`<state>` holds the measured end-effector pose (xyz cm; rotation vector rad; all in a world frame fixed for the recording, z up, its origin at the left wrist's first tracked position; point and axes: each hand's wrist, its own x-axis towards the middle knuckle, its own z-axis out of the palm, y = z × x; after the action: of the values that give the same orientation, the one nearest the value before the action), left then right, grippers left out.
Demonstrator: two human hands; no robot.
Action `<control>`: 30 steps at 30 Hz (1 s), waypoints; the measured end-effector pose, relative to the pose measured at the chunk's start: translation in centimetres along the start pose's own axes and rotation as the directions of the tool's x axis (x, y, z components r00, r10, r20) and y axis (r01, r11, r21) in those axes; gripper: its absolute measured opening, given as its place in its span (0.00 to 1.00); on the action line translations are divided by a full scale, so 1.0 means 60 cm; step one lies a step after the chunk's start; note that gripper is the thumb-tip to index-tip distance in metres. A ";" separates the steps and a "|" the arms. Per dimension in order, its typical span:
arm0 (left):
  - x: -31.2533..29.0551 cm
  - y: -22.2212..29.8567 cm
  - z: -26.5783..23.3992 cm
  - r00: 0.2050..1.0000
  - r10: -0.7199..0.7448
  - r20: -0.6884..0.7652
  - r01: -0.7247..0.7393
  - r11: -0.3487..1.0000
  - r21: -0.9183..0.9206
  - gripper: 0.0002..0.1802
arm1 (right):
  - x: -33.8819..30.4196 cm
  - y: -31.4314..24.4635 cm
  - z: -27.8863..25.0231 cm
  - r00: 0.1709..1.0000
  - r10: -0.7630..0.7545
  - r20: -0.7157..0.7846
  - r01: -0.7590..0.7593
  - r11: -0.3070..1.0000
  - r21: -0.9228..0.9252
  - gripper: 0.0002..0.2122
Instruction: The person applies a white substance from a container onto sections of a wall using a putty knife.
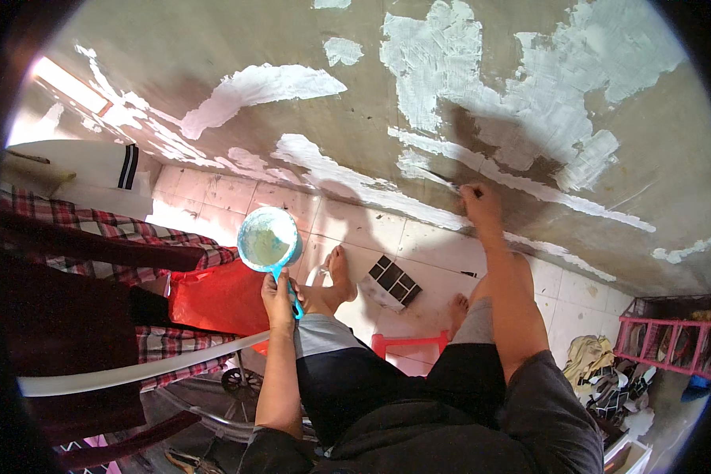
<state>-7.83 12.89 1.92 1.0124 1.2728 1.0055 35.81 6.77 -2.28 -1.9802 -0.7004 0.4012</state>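
My left hand (277, 302) is wrapped round the handle of a light-blue plastic dipper (292, 246), held above the floor beside my left foot. Whitish paste coats its inside and pools at the bottom. My right hand (480, 205) is closed around a thin flat-bladed scraper (439, 178), whose edge lies at the grey-brown wall (363, 118). Just by the blade is a small white smear (415, 166). Larger rough patches of white filler (430, 67) cover the wall higher up, and a long white strip (561, 197) runs low along it.
A red plastic stool (413, 341) stands between my legs on pale floor tiles (336, 225). A black-and-white patterned piece (396, 281) lies by my feet. To the left are a red bag (213, 304) and plaid cloth (182, 347); at right, a pink rack (663, 345) and heaped cloths (591, 359).
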 end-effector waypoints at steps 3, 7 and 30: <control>-0.009 -0.005 -0.017 1.000 -0.001 -0.024 0.000 0.999 -0.040 0.12 | -0.027 -0.069 -0.059 0.973 0.211 0.091 -0.223 0.961 0.161 0.10; -0.005 -0.002 -0.017 1.000 -0.012 -0.005 0.012 0.999 -0.047 0.13 | -0.023 -0.046 -0.052 0.989 0.041 0.140 -0.047 0.998 0.040 0.11; -0.002 -0.005 -0.014 1.000 0.014 0.007 -0.014 1.000 -0.007 0.12 | -0.043 -0.122 -0.056 0.982 0.032 0.184 -0.038 0.999 0.027 0.13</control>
<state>-8.68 12.70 1.64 1.0201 1.2574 1.0157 33.35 5.59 5.74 -1.9455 -0.7714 0.6184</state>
